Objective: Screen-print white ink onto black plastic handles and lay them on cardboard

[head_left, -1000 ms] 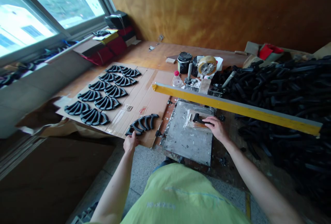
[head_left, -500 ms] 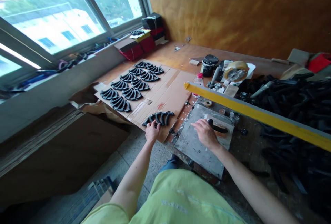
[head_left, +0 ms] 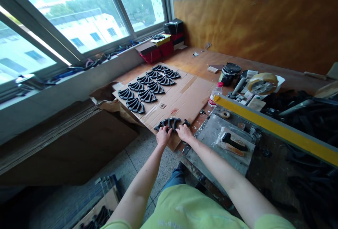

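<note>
Grip of L hand (head_left: pixel 163 135) is at the lower edge of the curved blk pcs (head_left: pixel 170 122), fingers bent close to them; can't tell if it's clamped on any. R hand (head_left: pixel 185 134) is just beside it, fingertips down by the end pc (head_left: pixel 187 122), which sits slightly apart from the others; its hold is partly hidden, so open/closed can't be told. Pcs lie at the near edge of the cardboard (head_left: pixel 195 97) on the tabletop (head_left: pixel 203 58). Fan-shaped grps (head_left: pixel 147 96) lie in two rows, farther L on same cardboard. To the R, a single blk pc (head_left: pixel 235 142) rests on the grey plate (head_left: pixel 211 134), w/ tape ring (head_left: pixel 225 114) near the plate's far edge, bottle (head_left: pixel 215 95) beyond & yellow-faced bar (head_left: pixel 266 123) across.
</note>
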A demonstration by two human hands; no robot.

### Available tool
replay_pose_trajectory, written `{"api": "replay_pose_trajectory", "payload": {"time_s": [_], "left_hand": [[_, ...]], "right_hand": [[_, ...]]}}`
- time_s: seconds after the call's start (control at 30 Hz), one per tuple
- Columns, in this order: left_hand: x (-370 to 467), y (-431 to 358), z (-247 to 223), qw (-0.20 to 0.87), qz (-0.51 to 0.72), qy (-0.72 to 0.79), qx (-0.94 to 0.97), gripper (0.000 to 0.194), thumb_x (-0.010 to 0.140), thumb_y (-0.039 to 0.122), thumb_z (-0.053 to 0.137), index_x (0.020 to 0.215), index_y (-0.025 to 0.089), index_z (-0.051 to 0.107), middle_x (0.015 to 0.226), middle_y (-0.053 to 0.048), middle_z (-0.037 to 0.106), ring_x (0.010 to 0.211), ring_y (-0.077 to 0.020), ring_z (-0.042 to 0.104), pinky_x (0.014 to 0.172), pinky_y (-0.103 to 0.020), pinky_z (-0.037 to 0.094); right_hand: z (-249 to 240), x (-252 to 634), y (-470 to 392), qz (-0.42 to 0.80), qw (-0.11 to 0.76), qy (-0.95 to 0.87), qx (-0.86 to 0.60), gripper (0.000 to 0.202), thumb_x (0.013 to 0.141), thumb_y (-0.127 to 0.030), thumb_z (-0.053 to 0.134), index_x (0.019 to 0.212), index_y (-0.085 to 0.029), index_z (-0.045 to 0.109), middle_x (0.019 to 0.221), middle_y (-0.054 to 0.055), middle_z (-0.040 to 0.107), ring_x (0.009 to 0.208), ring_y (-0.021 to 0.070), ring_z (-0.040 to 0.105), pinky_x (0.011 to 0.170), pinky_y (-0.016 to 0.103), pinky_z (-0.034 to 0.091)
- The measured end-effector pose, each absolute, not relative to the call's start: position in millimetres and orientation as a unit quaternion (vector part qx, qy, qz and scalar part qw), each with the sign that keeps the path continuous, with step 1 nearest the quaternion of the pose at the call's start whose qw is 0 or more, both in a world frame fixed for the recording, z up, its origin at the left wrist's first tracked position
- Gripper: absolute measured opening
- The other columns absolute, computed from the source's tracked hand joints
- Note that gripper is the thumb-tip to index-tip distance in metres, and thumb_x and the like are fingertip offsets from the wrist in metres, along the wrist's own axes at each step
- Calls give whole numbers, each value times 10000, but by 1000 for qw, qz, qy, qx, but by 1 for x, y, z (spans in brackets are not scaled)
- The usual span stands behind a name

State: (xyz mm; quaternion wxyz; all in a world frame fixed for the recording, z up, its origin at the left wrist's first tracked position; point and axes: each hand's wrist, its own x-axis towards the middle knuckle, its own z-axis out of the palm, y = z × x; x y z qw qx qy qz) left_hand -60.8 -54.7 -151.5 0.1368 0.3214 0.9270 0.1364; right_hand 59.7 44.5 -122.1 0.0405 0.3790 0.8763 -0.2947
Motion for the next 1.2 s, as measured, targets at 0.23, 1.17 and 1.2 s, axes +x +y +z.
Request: {"api": "replay_pose_trajectory", "payload": {"time_s": [0.23,1.17,1.2], "left_hand": [[-62,-60,-145,133,143,926,323,565,885,593,412,1382,328,464,1124,-70,600,950,-212,633,783,-301,470],[-65,-33,-137,149,134,931,304,478,813,631,496,1093,271,638,1125,-81,606,930,-239,652,773,-331,489],[-69,-27,-136,143,138,928,316,455,824,611,496,1084,267,640,1128,-79,606,930,-234,649,770,-326,487]], "right_hand": [[-119,51,46,-306,49,873,376,481,926,-455,464,1174,-79,635,1155,232,602,1062,263,592,942,333,402],[-132,38,41,-336,-8,836,433,392,793,-180,624,1180,-121,634,1173,179,552,1030,253,607,910,302,440],[-131,36,45,-332,-18,835,438,390,794,-183,623,1179,-127,635,1161,173,557,1029,254,607,910,301,442]]}}
